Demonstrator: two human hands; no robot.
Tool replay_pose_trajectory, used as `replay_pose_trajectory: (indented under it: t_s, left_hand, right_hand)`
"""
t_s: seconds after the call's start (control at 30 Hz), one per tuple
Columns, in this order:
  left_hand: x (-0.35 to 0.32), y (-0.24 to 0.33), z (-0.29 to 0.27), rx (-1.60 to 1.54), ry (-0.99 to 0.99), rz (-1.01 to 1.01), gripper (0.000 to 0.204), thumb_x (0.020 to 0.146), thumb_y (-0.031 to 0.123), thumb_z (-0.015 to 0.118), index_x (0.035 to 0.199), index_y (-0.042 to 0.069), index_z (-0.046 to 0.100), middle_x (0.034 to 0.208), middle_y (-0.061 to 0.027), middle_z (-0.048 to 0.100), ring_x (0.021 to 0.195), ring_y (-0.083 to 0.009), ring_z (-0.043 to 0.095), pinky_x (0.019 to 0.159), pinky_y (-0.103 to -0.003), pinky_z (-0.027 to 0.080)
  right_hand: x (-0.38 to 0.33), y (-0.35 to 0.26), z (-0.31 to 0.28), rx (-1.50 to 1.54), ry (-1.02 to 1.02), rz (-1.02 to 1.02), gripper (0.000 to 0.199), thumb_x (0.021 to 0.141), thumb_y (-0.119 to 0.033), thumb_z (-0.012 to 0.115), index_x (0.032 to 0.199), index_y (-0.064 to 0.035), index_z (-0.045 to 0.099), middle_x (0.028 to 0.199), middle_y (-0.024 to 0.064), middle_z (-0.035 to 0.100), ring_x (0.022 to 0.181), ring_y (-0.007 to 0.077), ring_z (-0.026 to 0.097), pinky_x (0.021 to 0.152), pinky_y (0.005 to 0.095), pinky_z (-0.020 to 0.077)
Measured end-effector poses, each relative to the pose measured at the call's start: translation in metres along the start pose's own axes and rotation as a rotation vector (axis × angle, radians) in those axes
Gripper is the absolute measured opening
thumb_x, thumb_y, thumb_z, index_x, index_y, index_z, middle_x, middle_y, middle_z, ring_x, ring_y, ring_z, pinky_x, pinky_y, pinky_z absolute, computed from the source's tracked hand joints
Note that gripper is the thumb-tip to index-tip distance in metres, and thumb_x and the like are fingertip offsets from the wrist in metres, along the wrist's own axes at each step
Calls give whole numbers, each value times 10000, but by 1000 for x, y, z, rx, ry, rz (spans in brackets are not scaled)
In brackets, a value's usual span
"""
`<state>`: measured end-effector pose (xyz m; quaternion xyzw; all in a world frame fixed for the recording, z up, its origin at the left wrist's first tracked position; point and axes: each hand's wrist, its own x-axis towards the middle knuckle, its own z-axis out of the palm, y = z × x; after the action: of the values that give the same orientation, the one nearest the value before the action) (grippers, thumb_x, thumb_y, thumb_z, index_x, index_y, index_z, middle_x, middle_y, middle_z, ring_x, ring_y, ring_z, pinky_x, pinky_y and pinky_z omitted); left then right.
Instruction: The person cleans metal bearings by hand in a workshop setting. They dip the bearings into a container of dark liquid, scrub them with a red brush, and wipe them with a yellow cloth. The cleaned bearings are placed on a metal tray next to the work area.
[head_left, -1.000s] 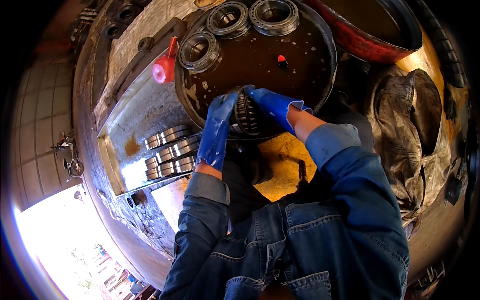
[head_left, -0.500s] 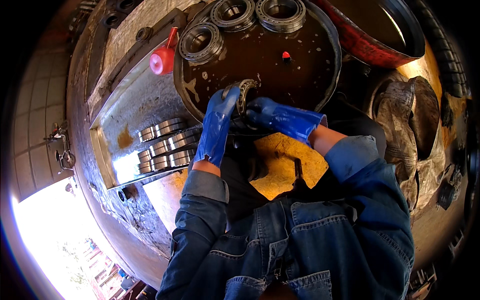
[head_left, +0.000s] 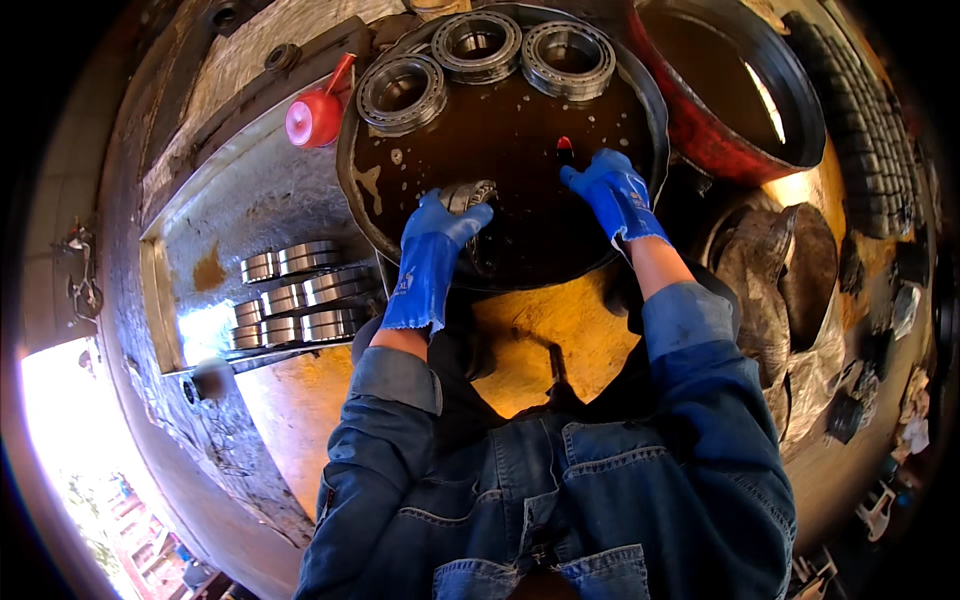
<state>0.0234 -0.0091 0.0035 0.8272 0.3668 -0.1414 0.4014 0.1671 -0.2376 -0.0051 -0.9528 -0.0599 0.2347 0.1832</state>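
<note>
My left hand [head_left: 436, 228], in a blue rubber glove, grips a metal roller bearing [head_left: 468, 194] over the near left part of a round pan [head_left: 350, 185] of dark brown liquid. The bearing is tilted on edge and partly hidden by the glove. My right hand [head_left: 614, 190], gloved the same way, hovers over the right side of the pan, thumb and fingers apart with nothing between them. Just beside its thumb a small red-tipped black thing [head_left: 564, 147] sticks up from the liquid; its kind I cannot tell. Three large bearings [head_left: 478, 47] sit along the pan's far rim.
To the left, a metal tray [head_left: 155, 290] holds several shiny bearings [head_left: 300, 292] in rows. A red round container with a spout [head_left: 314, 118] stands near the pan's left side. Farther right are a red drum [head_left: 700, 130] of liquid and a crumpled dark sack [head_left: 765, 270].
My right hand has left the bearing and moved right and away from me, toward the red-tipped thing. My left hand keeps the bearing, now tilted over further.
</note>
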Motion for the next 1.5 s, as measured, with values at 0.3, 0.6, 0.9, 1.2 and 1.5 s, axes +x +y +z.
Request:
replay_pose_trajectory:
  t_s: [0.3, 0.6, 0.9, 1.2, 1.5]
  left_hand:
    - [0, 2, -10, 85, -74, 42, 960, 717, 514, 810, 1462, 0, 490, 1340, -212, 665, 1239, -355, 646, 1077, -396, 491]
    - [-14, 15, 0, 546, -113, 355, 753, 747, 431, 811, 1401, 169, 547, 1293, -156, 691, 1195, -378, 658, 1005, -476, 527]
    - [-33, -31, -1, 464, 126, 435, 762, 720, 454, 851, 1337, 115, 560, 1301, -189, 664, 1189, -375, 660, 1028, -456, 527]
    - [-15, -70, 6, -57, -40, 286, 764, 764, 395, 847, 1397, 98, 539, 1265, -170, 689, 1176, -363, 666, 994, -407, 551]
    - [-6, -67, 2, -10, -19, 338, 776, 795, 372, 845, 1426, 48, 530, 1259, -181, 693, 1140, -357, 681, 977, -402, 557]
  right_hand:
    - [69, 5, 62, -46, -72, -128, 551, 870, -500, 685, 1140, -25, 759, 1207, 258, 708, 1144, 420, 678, 985, 453, 531]
    - [39, -17, -3, 258, -71, 116, 481, 834, -422, 714, 1111, -30, 742, 1051, 201, 760, 991, 344, 741, 916, 430, 562]
    - [-54, -37, -24, 1178, -186, -400, 203, 933, -112, 757, 1085, 22, 746, 959, 136, 774, 914, 227, 748, 871, 370, 624]
    - [-51, -57, 8, 529, -300, -406, 469, 945, -488, 685, 1090, -46, 748, 938, 125, 747, 907, 214, 697, 917, 389, 539]
    - [-8, -30, 16, 896, -279, -255, 195, 982, -182, 705, 1014, 8, 738, 996, 107, 768, 895, 150, 702, 847, 306, 577]
